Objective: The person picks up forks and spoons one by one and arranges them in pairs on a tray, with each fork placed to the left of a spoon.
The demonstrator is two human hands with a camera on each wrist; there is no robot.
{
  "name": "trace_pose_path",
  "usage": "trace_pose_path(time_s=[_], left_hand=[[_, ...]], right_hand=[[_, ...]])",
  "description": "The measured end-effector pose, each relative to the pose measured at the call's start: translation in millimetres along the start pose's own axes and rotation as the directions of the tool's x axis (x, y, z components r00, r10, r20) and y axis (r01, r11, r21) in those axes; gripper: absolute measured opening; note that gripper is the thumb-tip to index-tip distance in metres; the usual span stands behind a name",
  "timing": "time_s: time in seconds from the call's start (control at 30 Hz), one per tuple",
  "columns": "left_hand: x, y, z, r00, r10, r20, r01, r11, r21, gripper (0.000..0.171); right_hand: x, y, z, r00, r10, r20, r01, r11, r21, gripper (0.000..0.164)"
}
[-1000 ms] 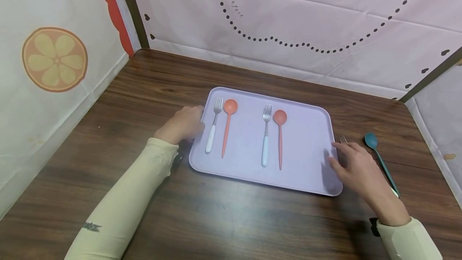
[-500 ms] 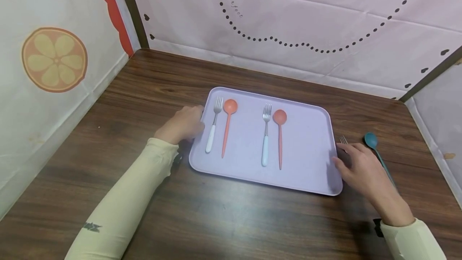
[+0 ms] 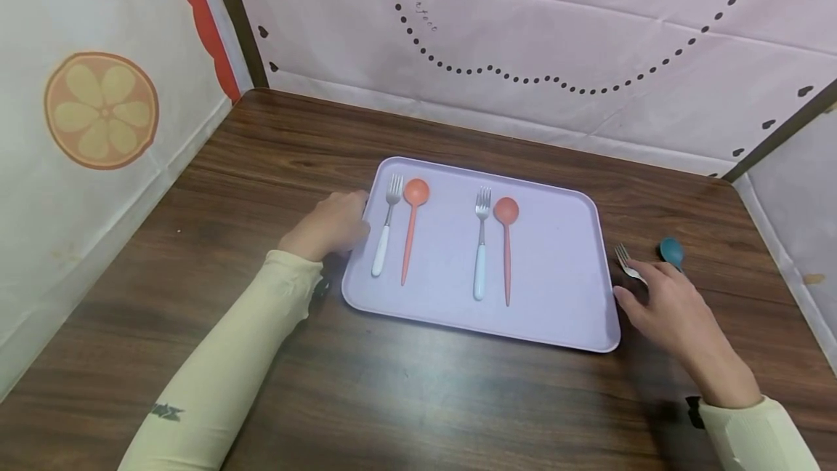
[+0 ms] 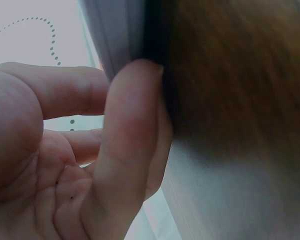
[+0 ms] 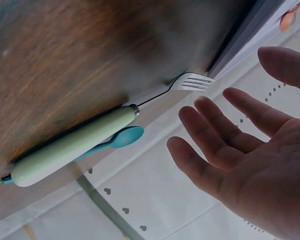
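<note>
Your left hand pinches the left rim of the lilac tray, at the centre of the head view, bearing two forks and two coral spoons; your right hand, lower right, has its fingers loose and holding nothing, near a green-handled fork and a teal spoon.

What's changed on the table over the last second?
The right hand shifted right, away from the tray, and in the head view now covers most of the teal spoon's handle. Nothing was newly picked up. The left hand stayed at the tray's left edge; the tray and the cutlery on it stayed put.
</note>
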State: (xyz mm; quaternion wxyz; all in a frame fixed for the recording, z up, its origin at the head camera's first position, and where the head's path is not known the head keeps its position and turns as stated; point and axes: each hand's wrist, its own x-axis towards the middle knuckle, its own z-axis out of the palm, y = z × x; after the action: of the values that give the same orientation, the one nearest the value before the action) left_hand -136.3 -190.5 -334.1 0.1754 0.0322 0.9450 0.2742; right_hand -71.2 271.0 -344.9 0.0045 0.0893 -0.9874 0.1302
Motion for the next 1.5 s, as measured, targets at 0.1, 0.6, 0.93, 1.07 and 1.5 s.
trace_pose_path(time_s=[0.1, 0.6, 0.93, 1.07, 1.5], left_hand=[[1.3, -2.4, 1.3, 1.0, 0.02, -0.017, -0.02, 1.0, 0.01, 0.049], [2.9, -6.1, 5.8, 0.999, 0.028, -0.033, -0.027, 0.999, 0.023, 0.051], [1.7, -5.3, 7.4, 1.0, 0.004, -0.026, -0.004, 1.0, 0.01, 0.047], [1.3, -4.5, 6.9, 1.0, 0.009, -0.028, -0.009, 1.0, 0.011, 0.046], [0.8, -0.2, -0.1, 0.999, 0.024, -0.022, -0.024, 0.999, 0.024, 0.043]], right_hand=[[-1, 4, 1, 1.0, -0.015, -0.006, 0.015, 1.0, 0.008, 0.051], [-4, 22, 9, 0.999, 0.022, 0.038, -0.022, 1.0, -0.018, 0.052], [-3, 26, 11, 0.997, 0.048, 0.06, -0.045, 0.997, -0.062, 0.051], [-2, 27, 9, 0.997, 0.042, 0.067, -0.036, 0.996, -0.084, 0.049], [0, 30, 1, 0.992, 0.019, 0.125, -0.01, 0.998, -0.069, 0.051]])
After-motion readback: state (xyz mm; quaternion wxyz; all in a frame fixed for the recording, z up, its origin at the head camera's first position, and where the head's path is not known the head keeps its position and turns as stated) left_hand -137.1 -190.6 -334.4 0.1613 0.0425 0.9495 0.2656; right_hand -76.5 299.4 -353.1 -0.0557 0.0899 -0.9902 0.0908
